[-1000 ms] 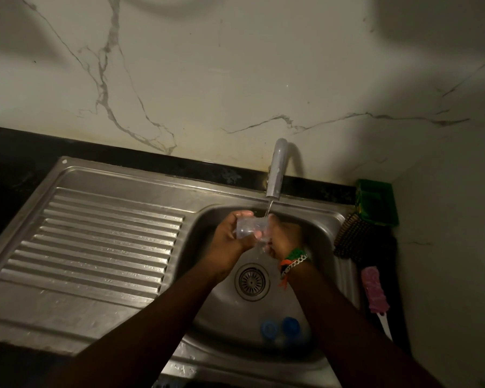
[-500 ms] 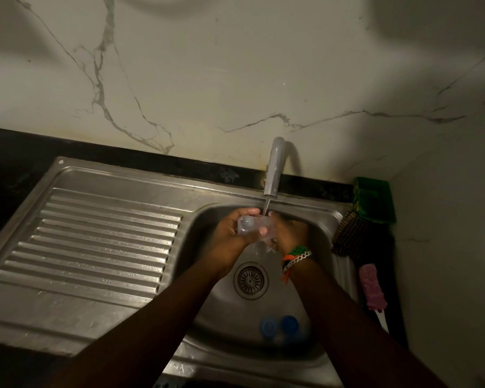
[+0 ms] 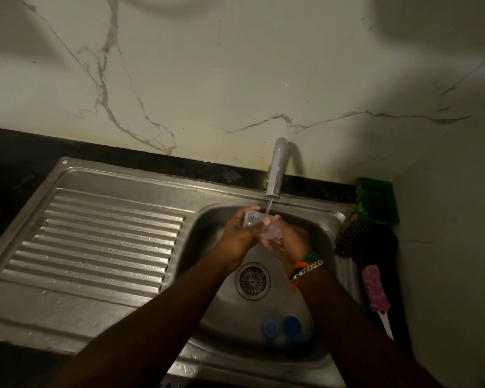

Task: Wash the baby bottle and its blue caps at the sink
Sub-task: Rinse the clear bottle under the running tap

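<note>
Since a moment earlier, both hands have shifted slightly and turned the clear baby bottle [image 3: 256,226] between them, so that it now lies more on its side under the tap; everything else sits where it did.

From the left: a ribbed steel draining board [image 3: 101,236] slopes toward the sink basin [image 3: 207,228], with a black countertop [image 3: 17,152] behind it and a white marbled wall [image 3: 235,65] above. The person's left hand [image 3: 237,238] reaches into the basin from the lower left, its fingers curled around the left end of the bottle, thumb on top. The bottle is held above the basin, just under the spout of the grey tap [image 3: 276,169], and a thin stream of water [image 3: 268,207] falls onto it. The right hand [image 3: 290,240] cups the bottle's other end from the right, its fingers wrapped under and around it; how tightly they press cannot be told in the dim light. A green, orange and silver bracelet [image 3: 305,266] circles the right wrist. Below the hands, the round drain strainer [image 3: 252,280] sits in the basin floor. Nearer the viewer, two blue caps [image 3: 282,327] lie side by side, touching, on the basin floor between the two forearms. Right of the sink lie a dark bristled scrub brush [image 3: 350,233], a green box [image 3: 377,198] against the wall, and a pink-handled tool [image 3: 374,289] with a white tip.
</note>
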`<move>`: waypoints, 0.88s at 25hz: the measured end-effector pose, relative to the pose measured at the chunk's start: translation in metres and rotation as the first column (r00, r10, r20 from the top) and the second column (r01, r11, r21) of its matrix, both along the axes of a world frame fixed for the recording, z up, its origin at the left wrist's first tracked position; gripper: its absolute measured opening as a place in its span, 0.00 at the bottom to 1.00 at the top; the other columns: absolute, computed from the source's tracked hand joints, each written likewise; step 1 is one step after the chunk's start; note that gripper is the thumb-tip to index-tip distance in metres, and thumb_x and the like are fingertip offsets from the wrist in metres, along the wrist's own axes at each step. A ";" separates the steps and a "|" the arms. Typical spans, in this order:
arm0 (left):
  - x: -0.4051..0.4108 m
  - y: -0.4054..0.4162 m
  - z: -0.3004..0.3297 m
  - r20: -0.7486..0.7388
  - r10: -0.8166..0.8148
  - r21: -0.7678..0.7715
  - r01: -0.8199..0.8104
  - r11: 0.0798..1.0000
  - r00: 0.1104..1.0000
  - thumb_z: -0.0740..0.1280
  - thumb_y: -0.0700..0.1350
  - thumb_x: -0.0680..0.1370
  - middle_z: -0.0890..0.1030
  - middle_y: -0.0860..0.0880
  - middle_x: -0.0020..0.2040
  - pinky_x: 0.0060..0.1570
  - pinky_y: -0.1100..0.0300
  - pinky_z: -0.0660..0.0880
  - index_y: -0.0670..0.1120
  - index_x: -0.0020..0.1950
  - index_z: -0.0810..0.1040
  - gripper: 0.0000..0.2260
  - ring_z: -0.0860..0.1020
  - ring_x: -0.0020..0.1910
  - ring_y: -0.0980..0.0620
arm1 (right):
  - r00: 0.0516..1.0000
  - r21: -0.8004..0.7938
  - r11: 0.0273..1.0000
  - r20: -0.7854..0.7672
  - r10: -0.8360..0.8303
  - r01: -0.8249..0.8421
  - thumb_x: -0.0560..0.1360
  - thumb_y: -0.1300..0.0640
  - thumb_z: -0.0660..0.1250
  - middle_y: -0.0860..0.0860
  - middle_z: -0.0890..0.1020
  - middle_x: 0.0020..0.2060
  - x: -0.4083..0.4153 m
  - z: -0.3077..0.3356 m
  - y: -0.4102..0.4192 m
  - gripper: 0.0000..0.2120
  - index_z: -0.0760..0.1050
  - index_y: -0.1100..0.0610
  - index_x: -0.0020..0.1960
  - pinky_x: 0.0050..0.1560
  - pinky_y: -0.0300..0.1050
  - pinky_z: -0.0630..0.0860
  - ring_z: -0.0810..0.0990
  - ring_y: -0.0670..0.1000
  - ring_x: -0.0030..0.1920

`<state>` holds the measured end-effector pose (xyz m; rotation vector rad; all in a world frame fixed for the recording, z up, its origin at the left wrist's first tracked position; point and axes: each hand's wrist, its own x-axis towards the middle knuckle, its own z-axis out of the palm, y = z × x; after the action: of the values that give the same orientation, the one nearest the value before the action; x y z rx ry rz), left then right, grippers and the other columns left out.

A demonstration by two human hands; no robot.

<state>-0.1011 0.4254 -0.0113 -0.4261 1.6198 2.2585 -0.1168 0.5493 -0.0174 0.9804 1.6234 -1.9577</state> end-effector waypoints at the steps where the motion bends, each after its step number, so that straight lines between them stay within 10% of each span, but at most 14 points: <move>1: 0.000 0.003 0.000 -0.002 -0.011 -0.004 0.011 1.000 1.000 0.70 0.37 0.79 0.79 0.36 0.65 0.60 0.42 0.80 0.39 0.70 0.73 0.19 0.81 0.62 0.38 | 1.000 0.030 0.999 -0.013 0.014 -0.014 0.79 0.52 0.68 0.63 0.82 0.56 0.003 0.000 0.002 0.07 0.78 0.54 0.45 0.61 0.56 0.79 0.83 0.57 0.53; 7: 0.002 0.004 0.002 -0.138 -0.052 -0.021 0.050 0.999 0.989 0.72 0.35 0.77 0.81 0.42 0.64 0.55 0.48 0.82 0.45 0.70 0.75 0.22 0.82 0.62 0.43 | 0.996 -0.072 0.994 0.003 -0.087 0.087 0.74 0.49 0.75 0.53 0.86 0.38 0.002 0.016 0.010 0.14 0.79 0.57 0.52 0.28 0.38 0.80 0.87 0.50 0.37; 11: 0.003 -0.002 0.000 -0.037 0.025 0.084 -0.022 0.996 0.999 0.69 0.34 0.79 0.78 0.36 0.67 0.58 0.47 0.81 0.42 0.73 0.72 0.22 0.80 0.64 0.38 | 0.999 -0.082 0.996 -0.037 -0.027 0.024 0.73 0.51 0.76 0.57 0.85 0.51 0.007 0.021 -0.002 0.17 0.80 0.59 0.57 0.36 0.42 0.83 0.85 0.54 0.50; 22: 0.013 0.001 0.005 -0.172 -0.022 -0.064 0.011 0.998 0.985 0.67 0.43 0.81 0.82 0.40 0.60 0.61 0.45 0.80 0.39 0.67 0.75 0.16 0.81 0.62 0.38 | 0.996 -0.078 0.994 -0.052 0.075 -0.079 0.77 0.55 0.71 0.52 0.84 0.33 0.004 0.023 -0.003 0.07 0.80 0.56 0.41 0.33 0.39 0.79 0.84 0.49 0.36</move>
<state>-0.0883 0.4263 -0.0064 -0.2365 1.7757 2.2918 -0.1132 0.5460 0.0058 0.8341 1.5720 -1.9925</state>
